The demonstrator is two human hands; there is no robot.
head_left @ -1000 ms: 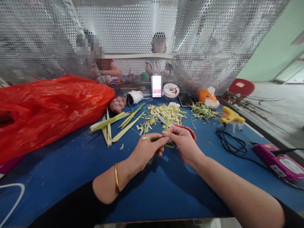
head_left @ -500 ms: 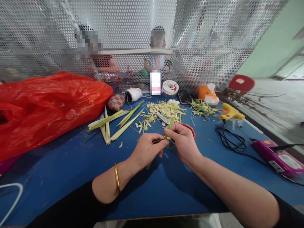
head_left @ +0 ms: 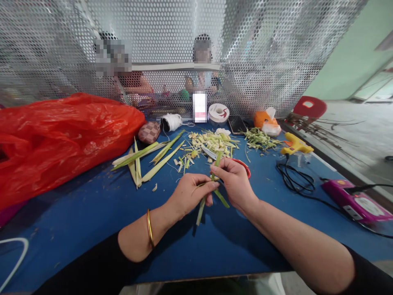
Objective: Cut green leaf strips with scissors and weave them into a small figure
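Note:
My left hand (head_left: 192, 191) pinches green leaf strips (head_left: 221, 199) at the middle of the blue table, close to my right hand (head_left: 238, 180). Between the right thumb and fingers, a strip's upper end sticks up. Two lower ends hang out below the hands, one pale and one bright green. How the strips cross is hidden by the fingers. Scissors with red handles (head_left: 245, 167) lie just behind my right hand, blades toward a heap of cut leaf bits (head_left: 211, 141). Long pale-green leaves (head_left: 162, 164) rest to the left of the heap.
A red plastic bag (head_left: 67, 143) fills the left side. At the back are white thread (head_left: 172, 122), a ribbon spool (head_left: 218, 113) and a lit phone (head_left: 199, 106). To the right are a yellow glue gun (head_left: 296, 144), its cable and a purple power strip (head_left: 357, 201). People sit behind the perforated screen.
The strips' lower ends now show below my hands, spread apart, where they were mostly hidden before. Both hands keep their pinch in nearly the same place.

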